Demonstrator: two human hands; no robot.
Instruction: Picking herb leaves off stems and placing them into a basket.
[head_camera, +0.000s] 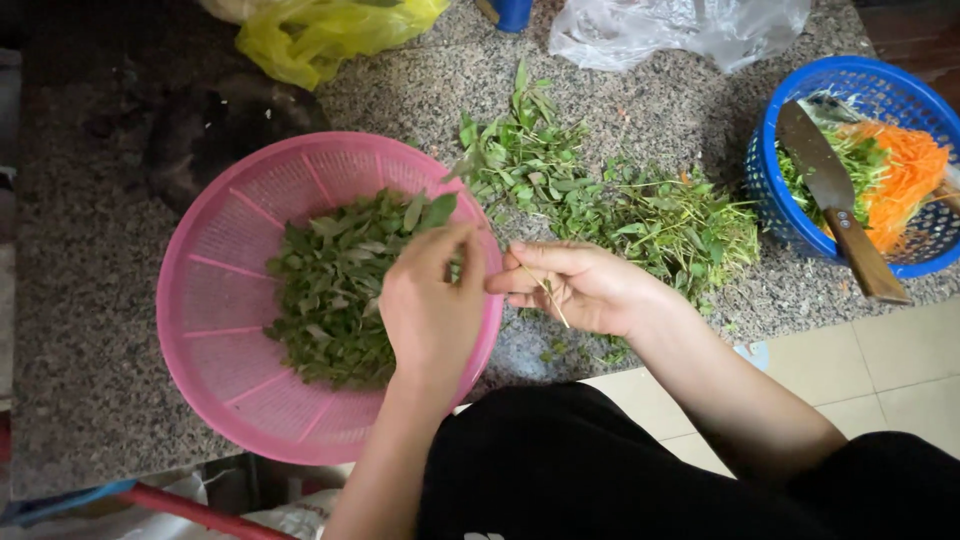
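A pink colander basket (215, 300) on the granite slab holds a heap of picked green leaves (335, 285). My left hand (432, 305) hovers over its right rim, fingers pinched on a small leaf. Just to the right, my right hand (575, 285) holds a thin bare herb stem (545, 290) between thumb and fingers. Behind both hands lies a pile of leafy herb sprigs (610, 195) on the granite.
A blue basket (770, 130) at the right holds shredded carrot, greens and a wooden-handled cleaver (835, 205). A yellow plastic bag (320, 30) and a clear plastic bag (680, 30) lie at the back. Beige floor tiles show at the lower right.
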